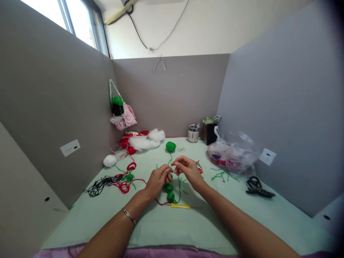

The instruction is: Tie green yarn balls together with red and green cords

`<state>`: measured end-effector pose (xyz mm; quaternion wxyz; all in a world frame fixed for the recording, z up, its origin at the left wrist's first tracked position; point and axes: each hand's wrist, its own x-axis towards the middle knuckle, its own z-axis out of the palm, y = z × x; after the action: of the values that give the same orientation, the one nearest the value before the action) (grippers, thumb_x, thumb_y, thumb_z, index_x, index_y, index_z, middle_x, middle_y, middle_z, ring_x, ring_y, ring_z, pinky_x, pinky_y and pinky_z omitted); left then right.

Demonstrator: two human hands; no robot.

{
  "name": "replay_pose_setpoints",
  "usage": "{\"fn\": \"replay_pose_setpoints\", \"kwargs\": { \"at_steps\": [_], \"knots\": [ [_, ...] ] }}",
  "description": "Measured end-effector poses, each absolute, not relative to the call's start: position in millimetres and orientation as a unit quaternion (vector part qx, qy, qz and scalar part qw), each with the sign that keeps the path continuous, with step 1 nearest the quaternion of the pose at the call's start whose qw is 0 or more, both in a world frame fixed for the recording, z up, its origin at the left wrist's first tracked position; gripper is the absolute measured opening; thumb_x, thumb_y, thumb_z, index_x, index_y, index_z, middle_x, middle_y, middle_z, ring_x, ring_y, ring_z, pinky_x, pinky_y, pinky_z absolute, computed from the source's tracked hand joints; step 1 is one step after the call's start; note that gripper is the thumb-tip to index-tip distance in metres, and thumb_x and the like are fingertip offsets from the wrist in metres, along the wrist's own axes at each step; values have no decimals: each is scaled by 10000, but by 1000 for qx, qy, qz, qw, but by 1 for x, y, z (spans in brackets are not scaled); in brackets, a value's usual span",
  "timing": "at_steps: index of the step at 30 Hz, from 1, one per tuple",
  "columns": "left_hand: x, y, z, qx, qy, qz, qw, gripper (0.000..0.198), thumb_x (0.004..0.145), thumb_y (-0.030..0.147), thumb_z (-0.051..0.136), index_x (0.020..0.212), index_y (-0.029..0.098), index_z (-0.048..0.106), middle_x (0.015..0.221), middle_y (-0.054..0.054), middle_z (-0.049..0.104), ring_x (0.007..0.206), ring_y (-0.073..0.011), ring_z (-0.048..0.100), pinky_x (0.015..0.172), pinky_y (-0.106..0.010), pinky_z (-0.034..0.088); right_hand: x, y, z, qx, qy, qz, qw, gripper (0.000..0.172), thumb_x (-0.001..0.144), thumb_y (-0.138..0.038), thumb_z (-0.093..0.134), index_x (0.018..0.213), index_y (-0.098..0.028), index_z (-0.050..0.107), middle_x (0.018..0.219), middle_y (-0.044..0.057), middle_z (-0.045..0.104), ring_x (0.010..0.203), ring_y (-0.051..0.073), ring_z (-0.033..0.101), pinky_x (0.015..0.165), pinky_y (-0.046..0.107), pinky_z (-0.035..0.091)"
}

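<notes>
My left hand [159, 179] and my right hand [188, 170] meet above the middle of the pale green table [166, 229], fingers pinched together on a strand of green yarn [170, 157]. That strand runs back to a green yarn ball [170, 146] farther away. Just below my hands lie small green crocheted pieces [169, 191] with loose green threads. A yellow crochet hook [180, 206] rests on the table in front of them, beside a red strand.
Red and black yarn tangles [113, 182] lie at left, with white stuffing [143, 141], a glass bowl [119, 150] and a hanging bag [120, 111]. A cup [193, 133], a plastic bag [231, 154] and black scissors [258, 188] sit at right. Grey partitions enclose the table.
</notes>
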<state>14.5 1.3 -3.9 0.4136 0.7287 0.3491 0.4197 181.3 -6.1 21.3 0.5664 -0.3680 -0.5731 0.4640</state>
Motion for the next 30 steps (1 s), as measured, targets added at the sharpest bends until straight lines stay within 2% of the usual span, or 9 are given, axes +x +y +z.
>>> {"fn": "replay_pose_setpoints", "kwargs": {
  "at_steps": [3, 7, 12, 20, 24, 27, 30],
  "knots": [
    [14, 1, -4, 729, 350, 427, 406, 358, 962, 421, 388, 1030, 167, 632, 689, 6, 580, 602, -125, 516, 639, -251, 433, 184, -7, 25, -359, -564, 483, 566, 283, 783, -439, 690, 846, -181, 593, 825, 32, 698, 578, 119, 604, 560, 261, 473],
    [12, 0, -3, 719, 355, 444, 399, 460, 967, 426, 380, 1263, 151, 602, 690, 7, 568, 607, -122, 501, 647, -251, 435, 184, -9, 27, -363, -599, 471, 537, 267, 786, -416, 697, 823, -158, 638, 656, -17, 605, 506, 85, 511, 508, 227, 388],
    [12, 0, -2, 711, 363, 461, 387, 499, 953, 430, 416, 1316, 135, 592, 678, 9, 534, 614, -119, 487, 655, -250, 436, 179, -13, 28, -377, -635, 454, 499, 266, 822, -408, 657, 793, -143, 675, 561, -34, 531, 486, 81, 452, 505, 229, 346],
    [15, -1, -4, 730, 344, 451, 381, 490, 962, 464, 405, 1241, 133, 635, 730, -26, 589, 646, -130, 491, 635, -245, 420, 177, -12, 23, -351, -660, 450, 488, 269, 826, -393, 657, 745, -138, 696, 659, 10, 603, 540, 92, 486, 522, 231, 374],
    [16, 0, -5, 734, 347, 447, 376, 444, 975, 455, 375, 1050, 131, 669, 674, -10, 535, 634, -129, 485, 634, -244, 404, 179, -8, 20, -374, -624, 450, 517, 288, 783, -425, 698, 763, -138, 695, 631, -7, 578, 487, 79, 463, 488, 229, 362],
    [17, 0, -7, 744, 346, 434, 372, 415, 984, 433, 355, 942, 143, 649, 689, -12, 532, 643, -129, 485, 643, -244, 394, 179, -5, 21, -370, -584, 479, 540, 310, 736, -444, 735, 773, -146, 656, 572, -13, 574, 514, 118, 532, 504, 243, 414],
    [18, -1, -8, 763, 342, 420, 352, 392, 983, 405, 359, 854, 149, 627, 702, -14, 518, 655, -131, 478, 648, -246, 379, 179, -5, 23, -371, -555, 483, 567, 326, 699, -439, 769, 772, -154, 628, 653, 13, 636, 555, 135, 582, 526, 257, 449]
  ]
}}
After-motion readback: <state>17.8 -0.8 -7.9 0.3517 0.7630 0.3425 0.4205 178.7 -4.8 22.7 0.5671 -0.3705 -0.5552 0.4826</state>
